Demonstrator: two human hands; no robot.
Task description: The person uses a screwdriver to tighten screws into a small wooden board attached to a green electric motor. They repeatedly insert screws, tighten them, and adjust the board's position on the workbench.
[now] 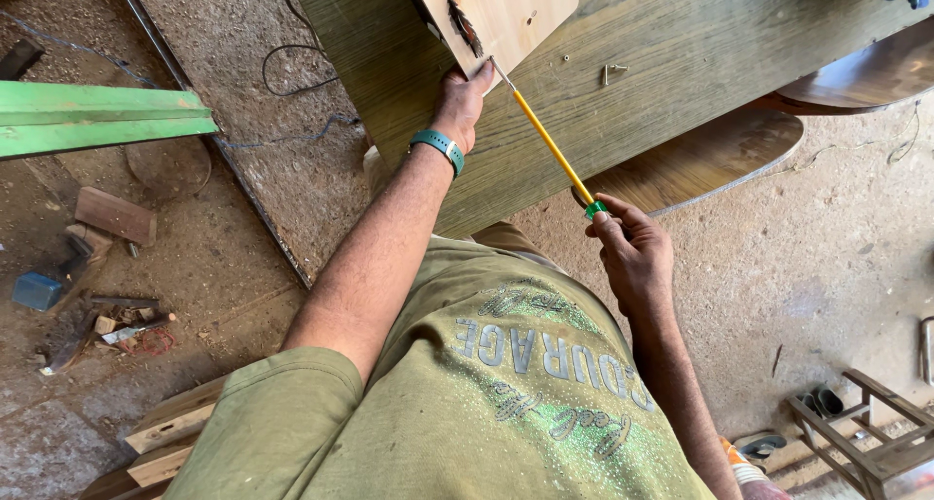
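Screwdriving in hand, by my reading: a long screwdriver with a yellow shaft and green end runs diagonally from the right hand up and left to the corner of a pale wooden panel, where its thin metal tip meets the panel's near edge. The right-hand fingers are curled together and pinch the green end of the tool; the rest of the shaft lies bare, clear of either hand. The left hand, with a teal wristband, reaches up to the panel; its fingers are pressed against the panel's near edge, thumb tip just beside the screwdriver tip, seemingly steadying the piece. The panel stands tilted above a dark, green-tinged wooden bench at the far side of the scene. Two loose screws lie on the bench, right of the tool tip and apart from both hands. Whether a screw sits under the tip cannot be told at this size. Judgement: the next move calls for keeping the tip seated and in line with the fastener while the right hand turns, the left holding the panel firm; a slip would bring the tip toward the left thumb. A green metal beam lies at far left above the dirt floor, with wood scraps near it.
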